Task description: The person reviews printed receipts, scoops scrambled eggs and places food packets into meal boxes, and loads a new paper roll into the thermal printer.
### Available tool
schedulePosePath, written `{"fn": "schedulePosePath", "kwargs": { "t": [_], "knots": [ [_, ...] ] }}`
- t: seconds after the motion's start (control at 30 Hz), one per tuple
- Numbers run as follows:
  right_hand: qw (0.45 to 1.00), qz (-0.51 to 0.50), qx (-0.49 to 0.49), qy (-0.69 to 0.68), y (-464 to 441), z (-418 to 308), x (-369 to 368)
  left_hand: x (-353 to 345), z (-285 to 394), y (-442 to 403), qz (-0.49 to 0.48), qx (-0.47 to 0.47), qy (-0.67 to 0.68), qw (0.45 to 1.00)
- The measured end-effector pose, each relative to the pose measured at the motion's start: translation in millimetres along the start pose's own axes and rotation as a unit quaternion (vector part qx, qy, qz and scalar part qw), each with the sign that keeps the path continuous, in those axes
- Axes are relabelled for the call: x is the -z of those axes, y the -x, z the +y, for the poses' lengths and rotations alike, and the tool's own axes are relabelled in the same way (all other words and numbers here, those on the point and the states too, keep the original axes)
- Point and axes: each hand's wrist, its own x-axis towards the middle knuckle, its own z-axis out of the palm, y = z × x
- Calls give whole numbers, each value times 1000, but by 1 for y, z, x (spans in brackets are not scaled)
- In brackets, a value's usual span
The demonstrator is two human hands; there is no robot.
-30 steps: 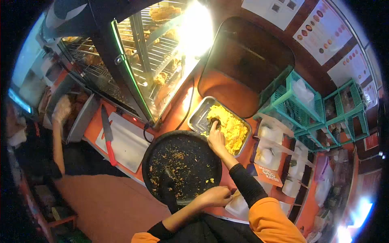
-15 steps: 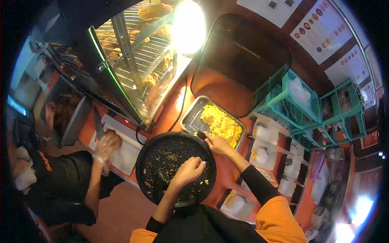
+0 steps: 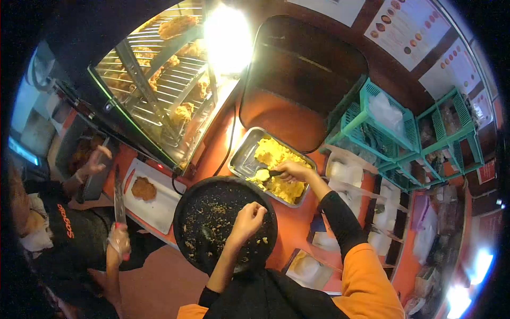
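My right hand (image 3: 291,172) is closed around the dark handle of a spoon or small spatula (image 3: 274,173). Its pale head, with some yellow on it, lies at the near side of yellow scrambled egg (image 3: 289,187). The egg fills much of a rectangular metal tray (image 3: 240,155), whose left part shows bare metal. My left hand (image 3: 248,220) is a loosely curled fist above a round black pan (image 3: 183,204), with nothing visible in it. Brown crumbs and a few yellow bits are scattered over the pan's bottom.
At the left, a co-worker's gloved hand (image 3: 118,239) holds a long knife (image 3: 119,196) beside a brown patty (image 3: 143,189) on a white board (image 3: 159,212). A lit glass display case (image 3: 154,101) stands behind. Green baskets (image 3: 390,125) and open paper-lined compartments (image 3: 340,175) are at the right.
My right hand has moved right over the egg with the utensil. The co-worker's hand has left the patty, and the knife is now raised in their gloved hand. My left hand stays curled.
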Motion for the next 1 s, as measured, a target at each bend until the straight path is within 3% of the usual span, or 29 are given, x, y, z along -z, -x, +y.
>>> {"fn": "schedulePosePath", "kwargs": {
  "t": [0.13, 0.3, 0.4, 0.47, 0.53, 0.67, 0.73, 0.77, 0.83, 0.87, 0.93, 1.0],
  "knots": [
    [982, -73, -1, -171, 16, -5, 27, 3, 11, 6, 23, -10, -11, 1000],
    [973, -77, 89, -197, 93, -11, 51, -29, 35, 8, 31, -34, -87, 995],
    [950, -123, 148, -245, 165, 16, 82, -67, 67, 0, -29, -95, -67, 993],
    [939, 0, 122, -321, 238, 34, 92, -101, 104, -7, -130, -134, -155, 970],
    [945, 45, 128, -299, 316, 55, 115, -149, 130, -20, -244, -295, -146, 912],
    [943, 143, 108, -281, 430, 128, 187, -289, 181, -32, -350, -368, -64, 859],
    [932, 157, 101, -309, 462, 168, 221, -369, 184, -37, -250, -379, -155, 877],
    [932, 157, 104, -311, 469, 189, 236, -405, 175, -43, -252, -380, -156, 876],
    [931, 158, 63, -322, 477, 222, 264, -459, 160, -54, -158, -472, -210, 842],
    [932, 156, 66, -321, 478, 227, 266, -464, 164, -48, -157, -473, -212, 841],
    [943, 207, 48, -255, 469, 231, 257, -462, 167, -25, -257, -410, -241, 841],
    [948, 193, 52, -249, 451, 252, 271, -471, 151, -14, -209, -422, -223, 854]
  ]
}}
